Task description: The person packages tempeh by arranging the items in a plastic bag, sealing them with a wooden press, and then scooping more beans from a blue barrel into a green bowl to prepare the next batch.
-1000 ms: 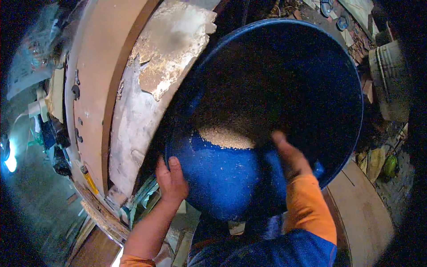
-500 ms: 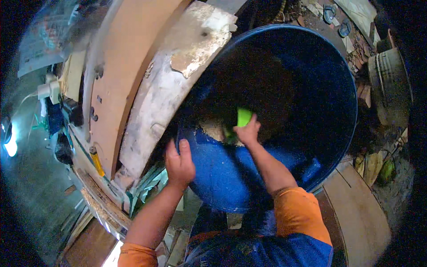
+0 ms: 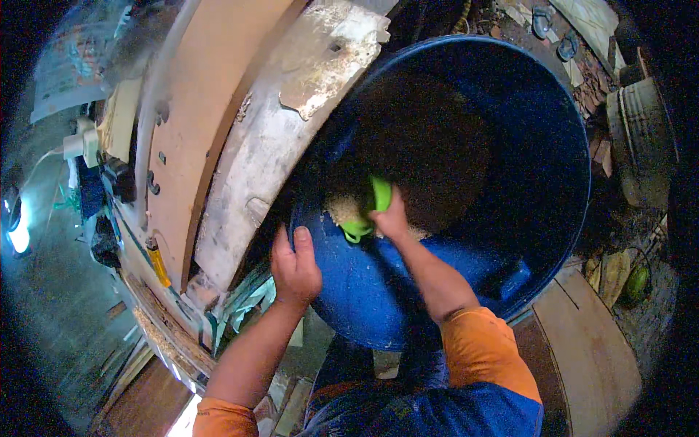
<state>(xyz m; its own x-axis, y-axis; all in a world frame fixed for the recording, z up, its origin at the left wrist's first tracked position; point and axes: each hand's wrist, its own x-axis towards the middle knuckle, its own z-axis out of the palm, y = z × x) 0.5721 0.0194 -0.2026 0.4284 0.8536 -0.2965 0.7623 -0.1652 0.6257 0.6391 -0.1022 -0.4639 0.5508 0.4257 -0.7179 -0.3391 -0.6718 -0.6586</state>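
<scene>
Inside a large blue plastic barrel (image 3: 378, 298), my right hand (image 3: 391, 216) is closed round a bright green plastic scoop (image 3: 381, 194). The scoop is blurred by motion, and a loop-like part of it shows low on its left. It sits at a heap of pale, loose, grainy material (image 3: 339, 209), whose kind I cannot make out. Much of the barrel's inside lies in deep shadow. At the barrel's left rim is my left hand (image 3: 295, 269), thumb on the inner side and fingers over the edge, partly hidden.
Left of the barrel lean a worn whitish board (image 3: 251, 171) and a tan wooden panel (image 3: 196, 109). A yellow-handled tool (image 3: 157, 264) lies beside them. On the right are a ribbed grey container (image 3: 641, 142), a green fruit-like thing (image 3: 637, 282) and a curved-looking brown board (image 3: 582, 342).
My right hand and the green scoop have moved left and tilted over the pale heap, so more of the scoop shows. My left hand has stayed at the rim.
</scene>
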